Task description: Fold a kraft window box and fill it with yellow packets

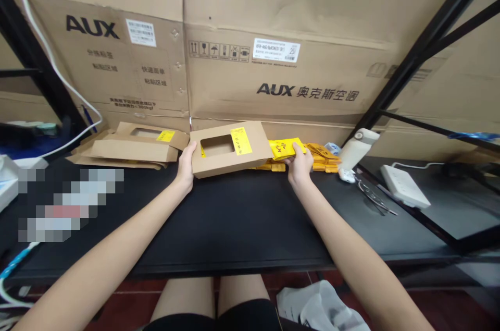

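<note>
Two bare hands work over a black tabletop (234,227), both occupied. Left hand (186,164): closed on the left end of a kraft-cardboard window box (226,162), which sits tilted, its right end higher than its left. The box's upper face carries a cut-out window and, right of it, a yellow label (241,142) with printed characters (too small to read). A scrap of yellow shows at the window's left corner.

Right hand (300,164): pinching the right end of a yellow printed packet (286,148), thumb on top. The packet's left end meets the box's right end (cannot tell whether any of it lies inside).

Right of and behind the right hand: a pile of orange packets (324,158) on the tabletop. Further right: a cream bottle (357,148), then eyeglasses (375,198) lying nearer, and a flat white device (405,186) beyond the black metal frame (422,54).

Far left: a stack of kraft window boxes (127,147), the top one with a similar yellow label. White cable (58,68) runs down the left side; the near-left area is pixelated (contents unreadable). Large AUX cartons (312,70) form the far backdrop. Near edge, below the tabletop: a pale plastic bag (322,306), right of the person's legs (187,297).
</note>
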Demonstrator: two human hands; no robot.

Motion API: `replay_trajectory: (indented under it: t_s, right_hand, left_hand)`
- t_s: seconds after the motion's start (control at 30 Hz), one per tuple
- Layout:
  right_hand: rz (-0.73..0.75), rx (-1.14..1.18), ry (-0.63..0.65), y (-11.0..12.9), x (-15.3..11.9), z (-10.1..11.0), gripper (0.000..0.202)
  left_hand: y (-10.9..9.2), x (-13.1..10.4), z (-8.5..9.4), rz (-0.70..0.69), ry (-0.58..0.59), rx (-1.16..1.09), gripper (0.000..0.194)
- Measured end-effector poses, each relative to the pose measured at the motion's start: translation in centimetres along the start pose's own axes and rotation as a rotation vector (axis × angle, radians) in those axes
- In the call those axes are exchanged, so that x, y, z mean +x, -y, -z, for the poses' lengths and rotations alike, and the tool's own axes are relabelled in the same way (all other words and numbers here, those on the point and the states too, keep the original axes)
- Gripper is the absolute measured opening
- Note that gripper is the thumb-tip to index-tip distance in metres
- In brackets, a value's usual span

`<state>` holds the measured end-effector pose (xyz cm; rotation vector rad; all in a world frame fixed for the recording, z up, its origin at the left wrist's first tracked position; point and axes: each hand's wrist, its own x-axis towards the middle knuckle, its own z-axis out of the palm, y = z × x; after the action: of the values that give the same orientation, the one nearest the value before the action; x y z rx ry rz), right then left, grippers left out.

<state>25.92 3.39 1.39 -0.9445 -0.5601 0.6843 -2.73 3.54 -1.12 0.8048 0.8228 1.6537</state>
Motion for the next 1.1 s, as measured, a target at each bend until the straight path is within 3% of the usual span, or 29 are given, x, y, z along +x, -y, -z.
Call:
replay_trajectory:
  t_s: [0.23, 0.37, 0.57, 0.77, 1.1]
  right_hand:
    - [-0.06, -0.077, 0.215, -0.2, -1.3, -0.6, 0.039]
    - [-0.124, -0.056, 0.249, -0.8, -0.9, -0.5, 0.037]
    - [-0.057, -0.108, 0.282, -1.8, -0.3, -0.1, 0.04]
    - [0.004, -0.102, 0.353, -1.8, -1.5, -0.5, 0.044]
    - [-0.104, -0.142, 0.483, -0.7, -2.3, -0.7, 0.047]
  left_hand:
    - [0.1, 0.2, 0.0, -0.019, -0.006, 0.017, 0.037]
    - [-0.1, -0.2, -0.3, 0.029, 0.038, 0.039, 0.04]
    - [-0.4, -1.4, -1.1, 0.132, 0.11, 0.08, 0.036]
    - [-0.3, -1.1, -1.1, 0.079, 0.045, 0.061, 0.037]
    - [-0.2, -0.4, -0.5, 0.077, 0.014, -0.053, 0.038]
